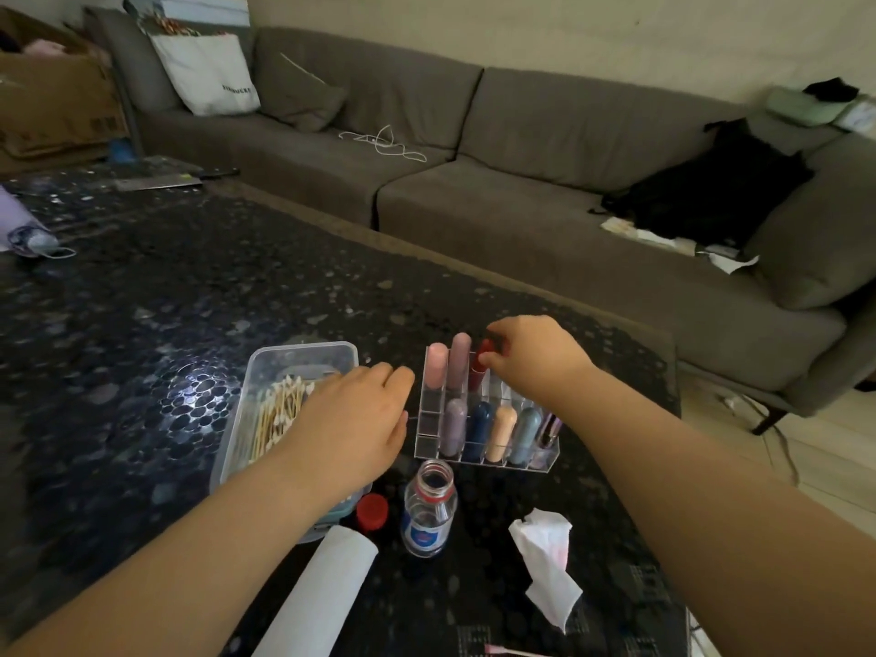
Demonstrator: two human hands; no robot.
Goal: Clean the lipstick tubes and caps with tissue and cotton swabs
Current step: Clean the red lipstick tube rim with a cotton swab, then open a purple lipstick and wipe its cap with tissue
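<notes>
A clear acrylic organizer (429, 426) stands on the dark table and holds several lipstick tubes in pink, mauve, navy, peach and grey. My right hand (531, 355) pinches the red lipstick tube (479, 369) standing in the organizer's back row. My left hand (353, 422) hovers with relaxed fingers over a clear plastic box of cotton swabs (279, 410), just left of the organizer, holding nothing. A crumpled white tissue (547, 561) with pink stains lies at the front right. One used swab (509, 651) lies at the bottom edge.
An uncapped small water bottle (429, 509) stands in front of the organizer, its red cap (372, 511) beside it. A white paper roll (322, 590) lies at the near left. A grey sofa (474, 192) runs behind the table (142, 301). A face mask (35, 241) lies far left.
</notes>
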